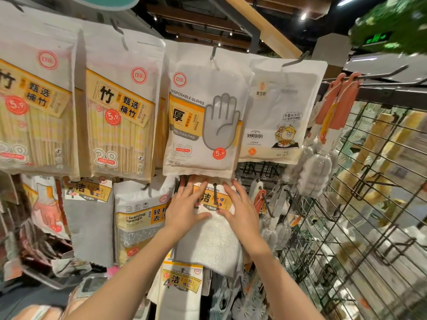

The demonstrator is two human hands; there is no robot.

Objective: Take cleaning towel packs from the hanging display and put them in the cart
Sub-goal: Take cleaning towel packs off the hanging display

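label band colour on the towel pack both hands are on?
Yellow-orange with black characters, on the cleaning towel pack; head view, the only view, shows it.

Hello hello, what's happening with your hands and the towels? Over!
Left hand and right hand flat on cleaning towel pack. Pack on its hook. Disposable gloves pack overhangs the top.

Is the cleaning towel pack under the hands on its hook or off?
On its hook: the cleaning towel pack hangs from the dark hook through its header, while the left hand and right hand lie on its front.

towel pack (213, 236) below glove pack (203, 116) — sponge pack (138, 218) left
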